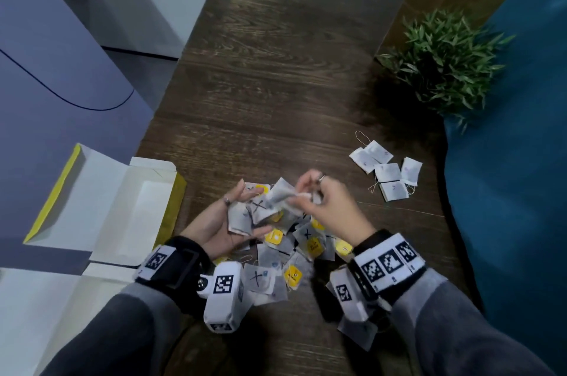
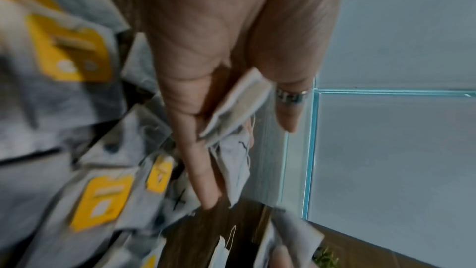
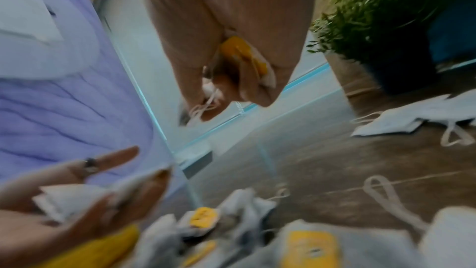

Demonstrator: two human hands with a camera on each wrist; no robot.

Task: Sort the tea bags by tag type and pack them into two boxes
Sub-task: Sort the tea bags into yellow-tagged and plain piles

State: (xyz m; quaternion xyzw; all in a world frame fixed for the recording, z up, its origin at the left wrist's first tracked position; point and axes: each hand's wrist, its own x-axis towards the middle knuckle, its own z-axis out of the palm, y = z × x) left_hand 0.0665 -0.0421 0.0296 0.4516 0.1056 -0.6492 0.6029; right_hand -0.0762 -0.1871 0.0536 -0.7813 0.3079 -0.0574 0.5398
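The dark wood surface (image 1: 276, 68) holds an open white and yellow box (image 1: 122, 207) at the left with nothing in it, and a pile of tea bags (image 1: 285, 256) in the middle. The left hand (image 1: 221, 222), palm up, holds a few bags (image 1: 245, 216) under its thumb. The right hand (image 1: 325, 203) hovers over the pile, its fingers (image 3: 195, 80) pinching a tea bag with a yellow tag (image 3: 242, 54).

Bare wooden tabletop (image 1: 276, 68) ahead; open box (image 1: 122, 207) left, plant (image 1: 445, 62) and perhaps a blue wall right.
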